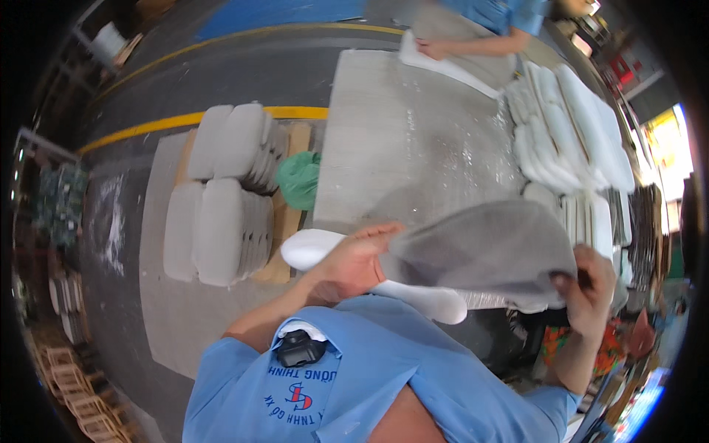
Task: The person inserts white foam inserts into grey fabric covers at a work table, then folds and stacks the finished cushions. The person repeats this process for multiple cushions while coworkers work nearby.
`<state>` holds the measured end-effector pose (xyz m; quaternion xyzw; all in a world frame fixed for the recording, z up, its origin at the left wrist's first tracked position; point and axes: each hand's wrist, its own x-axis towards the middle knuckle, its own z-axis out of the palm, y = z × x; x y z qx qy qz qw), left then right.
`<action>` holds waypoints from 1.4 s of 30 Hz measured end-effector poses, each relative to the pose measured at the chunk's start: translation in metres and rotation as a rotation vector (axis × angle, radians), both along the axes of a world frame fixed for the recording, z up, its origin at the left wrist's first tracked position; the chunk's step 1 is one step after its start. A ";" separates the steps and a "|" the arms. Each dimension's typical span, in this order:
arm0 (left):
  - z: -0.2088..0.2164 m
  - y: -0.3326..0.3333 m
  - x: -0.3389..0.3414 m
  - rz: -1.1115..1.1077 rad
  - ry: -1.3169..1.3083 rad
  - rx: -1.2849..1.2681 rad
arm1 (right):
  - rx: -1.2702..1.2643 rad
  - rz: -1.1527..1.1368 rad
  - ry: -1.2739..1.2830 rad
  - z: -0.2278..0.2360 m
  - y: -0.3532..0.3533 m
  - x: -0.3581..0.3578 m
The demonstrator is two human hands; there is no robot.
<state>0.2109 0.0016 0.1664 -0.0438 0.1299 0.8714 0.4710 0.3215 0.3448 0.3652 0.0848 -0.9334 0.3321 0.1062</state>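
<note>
A grey fabric cover (480, 247), rounded along its far edge, is stretched between my two hands above the near edge of the table. My right hand (591, 288) pinches its right end, with the fingers curled over the edge. At its left end, my left hand (358, 258) has the edge between thumb and fingers, though the fabric partly hides the grip. Under the cover and my left hand lies a white foam pad (425, 299); its rounded left end (310, 247) shows past my wrist. The middle of the pad is hidden.
The table (413, 140) has a pale, partly shiny top. Across it, a co-worker's hand (436, 49) rests on another white pad (461, 74). White pads are stacked (576, 125) at the right. Grey cushions (218, 229) and a green bag (299, 181) sit left of the table.
</note>
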 end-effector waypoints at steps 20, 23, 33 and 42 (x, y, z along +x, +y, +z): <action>-0.028 -0.049 0.053 0.554 0.164 -0.649 | -0.885 0.207 -0.843 -0.223 -0.230 -0.138; -0.025 -0.041 0.053 0.581 0.191 -0.723 | -0.937 0.192 -1.067 -0.210 -0.213 -0.136; -0.037 -0.031 0.046 0.708 0.241 -0.911 | -0.962 0.311 -1.496 -0.186 -0.187 -0.134; -0.044 -0.065 0.076 0.628 0.064 -0.315 | -0.776 0.527 -1.699 -0.175 -0.213 -0.157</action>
